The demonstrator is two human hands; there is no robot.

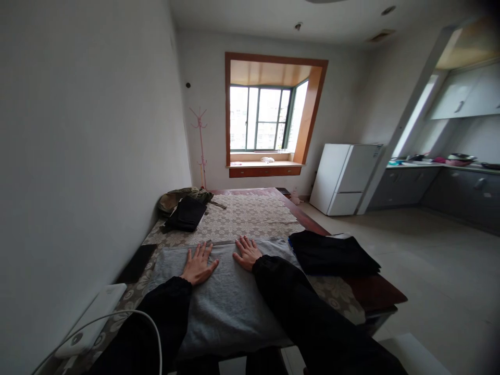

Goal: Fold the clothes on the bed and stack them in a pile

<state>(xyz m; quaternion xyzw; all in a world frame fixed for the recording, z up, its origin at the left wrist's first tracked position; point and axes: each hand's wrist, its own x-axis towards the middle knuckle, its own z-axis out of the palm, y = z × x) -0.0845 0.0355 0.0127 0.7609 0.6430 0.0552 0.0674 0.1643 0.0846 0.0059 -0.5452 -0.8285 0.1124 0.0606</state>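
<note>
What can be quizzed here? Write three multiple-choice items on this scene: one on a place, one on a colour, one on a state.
1. Where does the folded black garment lie?
A. On the table, to the right of the grey cloth
B. On the window ledge
C. On the white fridge

2. What colour is the cloth under the hands?
A. Red
B. Grey
C. Yellow

3. How are the two hands placed?
A. Clenched in fists
B. Gripping a cup
C. Flat, palms down, fingers spread

Answers:
1. A: the dark folded pile sits on the table beside the cloth's right edge.
2. B: the fabric spread before the person is plain grey.
3. C: the left hand and the right hand both press flat on the cloth with fingers spread, holding nothing.
</note>
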